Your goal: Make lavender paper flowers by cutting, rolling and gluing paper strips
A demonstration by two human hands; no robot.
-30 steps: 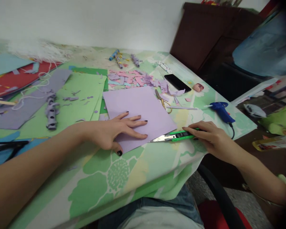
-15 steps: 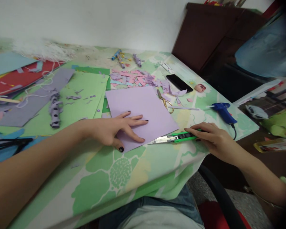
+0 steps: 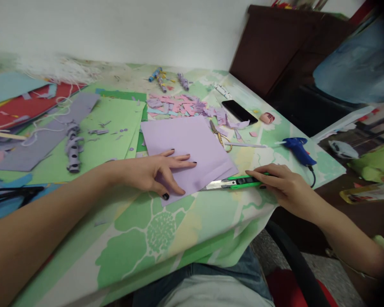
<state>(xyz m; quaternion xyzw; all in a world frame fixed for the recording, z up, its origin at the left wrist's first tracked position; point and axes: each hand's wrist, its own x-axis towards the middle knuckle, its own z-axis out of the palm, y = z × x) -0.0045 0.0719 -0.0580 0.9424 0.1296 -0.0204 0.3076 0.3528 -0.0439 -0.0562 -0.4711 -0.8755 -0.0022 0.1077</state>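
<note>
A folded sheet of purple paper (image 3: 185, 140) lies in front of me, its lower right edge parted so that two layers show. My left hand (image 3: 158, 172) rests on its left part with fingers spread, pressing it to the table. In my right hand (image 3: 280, 185) is a green utility knife (image 3: 243, 182), held by its handle. The knife's blade points left, and its tip is hidden between the paper's layers at the near edge. Just beyond the sheet's right edge lie gold-handled scissors (image 3: 222, 136).
A blue glue gun (image 3: 297, 150) lies to the right, near a black phone (image 3: 240, 111). Pink and purple scraps (image 3: 179, 104) are heaped behind the sheet. Green paper (image 3: 115, 119) and a purple paper roll (image 3: 73, 149) lie left. Black-framed glasses (image 3: 19, 194) are at far left.
The blade has slid in between the paper's layers, and the upper layer now lifts at the lower right. My left thumb and index finger have shifted slightly.
</note>
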